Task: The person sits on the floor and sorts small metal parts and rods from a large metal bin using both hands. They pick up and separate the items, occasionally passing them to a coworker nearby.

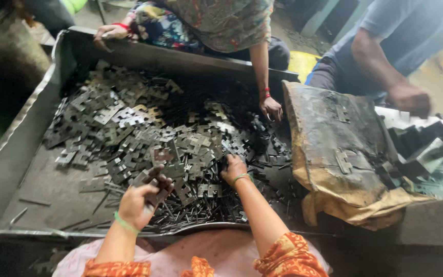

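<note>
**Metal plates in tray: both hands at the pile**

- Left hand (140, 201): clenched on a small stack of dark plates (152, 185), lifted just above the near edge of the pile (149, 128).
- Right hand (233, 169): palm down, fingers dug into the pile; whether it grips anything cannot be told.
- Tray (32, 154): large, grey metal, holding the notched plates and thin rods (201, 208).
- Sack (334, 154): stained, draped at the tray's right end.
- Co-worker's hand (272, 109): on the pile's far side.

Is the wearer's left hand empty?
No, the left hand grips several flat metal plates above the tray.
</note>
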The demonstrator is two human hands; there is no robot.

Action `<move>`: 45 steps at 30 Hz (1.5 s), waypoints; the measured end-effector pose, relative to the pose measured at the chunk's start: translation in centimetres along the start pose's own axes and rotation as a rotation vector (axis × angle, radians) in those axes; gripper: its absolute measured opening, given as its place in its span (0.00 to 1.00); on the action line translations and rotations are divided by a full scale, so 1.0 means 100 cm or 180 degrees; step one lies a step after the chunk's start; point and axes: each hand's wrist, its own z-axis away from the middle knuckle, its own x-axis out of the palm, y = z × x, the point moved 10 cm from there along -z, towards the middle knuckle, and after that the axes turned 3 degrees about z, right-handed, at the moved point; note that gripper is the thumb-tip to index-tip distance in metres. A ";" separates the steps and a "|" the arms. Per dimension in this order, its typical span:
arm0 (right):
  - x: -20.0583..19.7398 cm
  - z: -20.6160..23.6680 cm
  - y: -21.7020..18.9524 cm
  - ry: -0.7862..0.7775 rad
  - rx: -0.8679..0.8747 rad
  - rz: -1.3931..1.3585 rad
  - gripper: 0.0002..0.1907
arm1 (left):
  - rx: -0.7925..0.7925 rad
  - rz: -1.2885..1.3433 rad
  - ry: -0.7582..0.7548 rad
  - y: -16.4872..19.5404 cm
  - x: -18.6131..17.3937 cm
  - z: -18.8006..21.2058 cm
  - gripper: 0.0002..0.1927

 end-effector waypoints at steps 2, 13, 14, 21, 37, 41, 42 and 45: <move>-0.016 -0.001 -0.010 0.0529 -0.0219 0.0020 0.20 | 0.0463 -0.1389 0.0366 0.012 -0.015 -0.009 0.14; -0.051 0.028 -0.025 0.1253 -0.0500 -0.1643 0.10 | -0.1388 -0.6884 0.0889 -0.027 -0.029 -0.016 0.25; -0.042 0.031 -0.026 0.1144 -0.0419 -0.1734 0.10 | -0.1331 -0.6901 0.0971 -0.027 -0.026 -0.019 0.20; 0.034 0.068 -0.042 -0.0098 -0.0924 -0.0795 0.18 | -0.1241 -0.6910 0.1246 -0.038 -0.024 -0.030 0.15; 0.052 0.110 -0.046 -0.0829 -0.1094 -0.0004 0.24 | 0.0209 -0.2053 0.0437 -0.044 -0.058 -0.030 0.09; 0.047 0.102 0.002 -0.0553 -0.0780 -0.0581 0.31 | -0.0047 -0.0963 0.0137 -0.039 -0.068 -0.013 0.11; 0.039 0.100 0.023 -0.0425 -0.0495 -0.0906 0.25 | -0.0045 -0.1089 0.0335 -0.036 -0.071 -0.008 0.08; 0.017 0.100 0.081 -0.0273 0.0398 -0.2499 0.14 | -0.0005 -0.1138 0.0609 -0.047 -0.050 -0.002 0.06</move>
